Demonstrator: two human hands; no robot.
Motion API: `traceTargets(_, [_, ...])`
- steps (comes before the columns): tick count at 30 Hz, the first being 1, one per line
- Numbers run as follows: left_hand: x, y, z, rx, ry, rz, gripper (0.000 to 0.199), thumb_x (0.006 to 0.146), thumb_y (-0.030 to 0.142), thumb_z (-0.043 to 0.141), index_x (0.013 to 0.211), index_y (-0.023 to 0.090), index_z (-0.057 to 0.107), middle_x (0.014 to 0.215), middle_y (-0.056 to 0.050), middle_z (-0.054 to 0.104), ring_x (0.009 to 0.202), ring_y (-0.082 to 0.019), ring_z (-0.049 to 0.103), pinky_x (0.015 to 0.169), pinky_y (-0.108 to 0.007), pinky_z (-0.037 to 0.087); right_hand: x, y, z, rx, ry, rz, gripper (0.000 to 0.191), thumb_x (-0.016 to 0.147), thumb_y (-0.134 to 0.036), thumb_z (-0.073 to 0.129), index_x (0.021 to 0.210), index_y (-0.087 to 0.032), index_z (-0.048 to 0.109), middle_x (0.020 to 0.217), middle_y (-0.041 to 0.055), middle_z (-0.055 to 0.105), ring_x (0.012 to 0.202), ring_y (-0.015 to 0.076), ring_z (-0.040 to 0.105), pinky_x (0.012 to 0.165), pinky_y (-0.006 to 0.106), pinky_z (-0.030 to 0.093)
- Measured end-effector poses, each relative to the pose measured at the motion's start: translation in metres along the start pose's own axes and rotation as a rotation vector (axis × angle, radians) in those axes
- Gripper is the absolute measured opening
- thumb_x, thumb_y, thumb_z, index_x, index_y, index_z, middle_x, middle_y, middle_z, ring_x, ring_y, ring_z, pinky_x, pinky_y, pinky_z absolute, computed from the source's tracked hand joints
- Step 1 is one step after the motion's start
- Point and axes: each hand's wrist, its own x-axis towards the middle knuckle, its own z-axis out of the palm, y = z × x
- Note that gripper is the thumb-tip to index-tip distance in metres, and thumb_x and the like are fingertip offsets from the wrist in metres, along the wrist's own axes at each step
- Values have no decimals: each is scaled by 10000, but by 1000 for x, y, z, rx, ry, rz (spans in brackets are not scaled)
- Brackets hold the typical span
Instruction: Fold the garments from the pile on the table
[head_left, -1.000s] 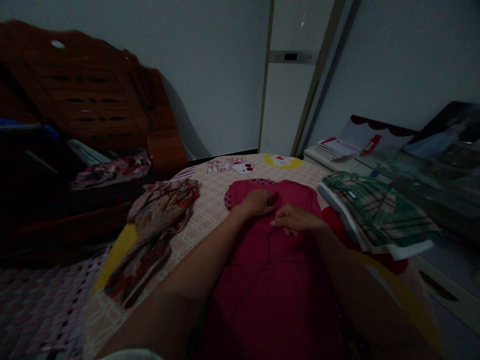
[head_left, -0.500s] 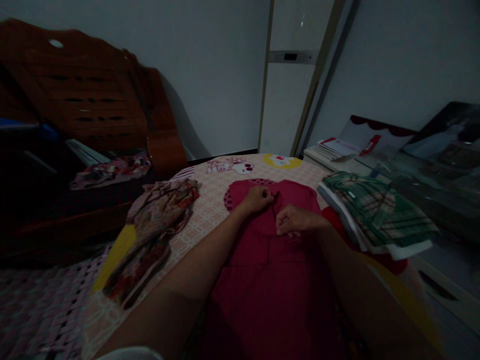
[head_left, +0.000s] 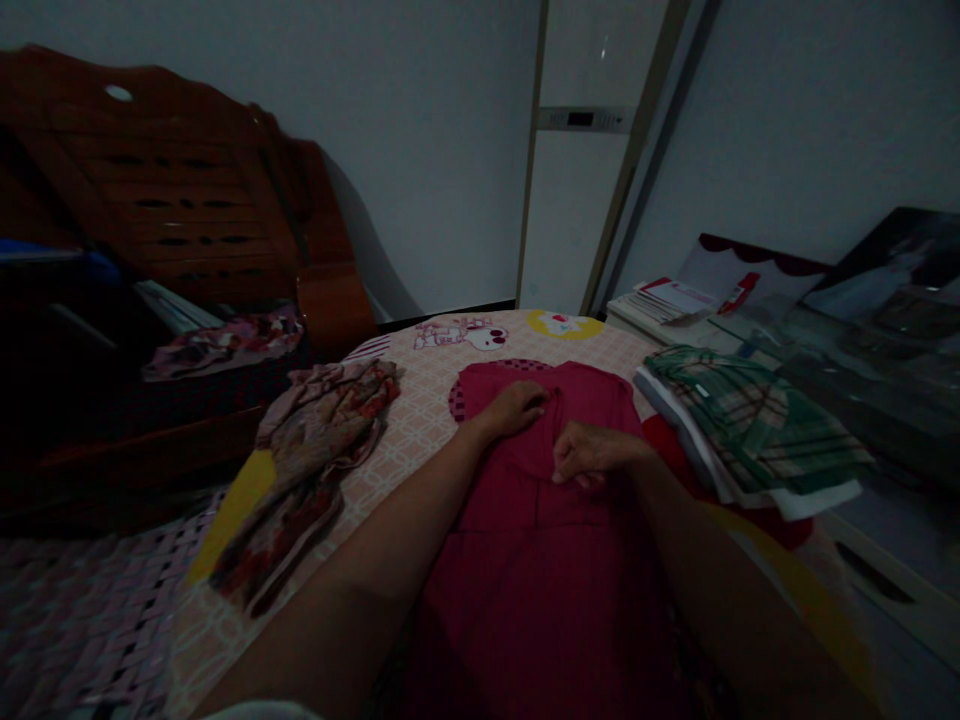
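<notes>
The red shirt (head_left: 547, 560) lies spread flat on the bed (head_left: 420, 420), collar end away from the person, and both hands are up near the neckline. It looks like thin knit fabric, so I'd guess it's light, floppy and not slippery at all; nothing fragile about it, but it'll bunch and wrinkle if you drag it instead of lifting. Best places to take hold are probably the collar edge or the shoulder seams, pinching a fold between thumb and fingers. The left hand (head_left: 514, 408) rests on the cloth by the collar with fingers curled loosely, and I can't tell if its grip actually has fabric in it. The right hand (head_left: 592, 455) is bunched up with fingertips pressed together on the placket, so that grip looks closed on a pinch of shirt. Around it: a crumpled floral cloth (head_left: 315, 440) lies to the left, well apart, and a folded stack (head_left: 750, 430) with a green plaid piece on top sits just beside the right shoulder of the shirt, which looks like the only thing crowding it. A wooden bench (head_left: 180, 220) stands farther back on the left.
</notes>
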Motion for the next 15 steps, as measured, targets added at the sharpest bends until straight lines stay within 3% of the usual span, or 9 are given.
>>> traceTargets(6, [0,-4,5,132,-106,27,437,946,269,471,1365,163,532,1435,-137,535,1333,-221,486,1126,-396,351,-1,-5,2,-21,36,30,222,745,-317,683,605,-155,625,482,-24,595,355,66,468,366,168,322])
traceTargets(8, [0,-4,6,162,-133,29,499,935,329,511,1399,147,497,1470,-162,491,1367,-251,452,1143,-424,327,2,-8,2,11,232,-8,239,771,-334,671,618,-156,621,490,-16,593,377,80,491,385,182,344])
traceTargets(12, [-1,-5,10,149,-134,48,528,910,380,559,1395,179,502,1491,-155,467,1382,-283,432,1143,-473,323,17,-9,3,-43,801,-248,153,804,-287,660,721,-159,667,676,28,680,606,138,624,586,247,483])
traceTargets(15, [-1,-7,10,90,-105,34,477,901,299,546,1365,188,536,1467,-131,504,1360,-259,462,1140,-457,341,27,-1,4,-287,871,-406,87,786,-241,712,846,-178,712,941,69,717,900,205,655,847,359,508])
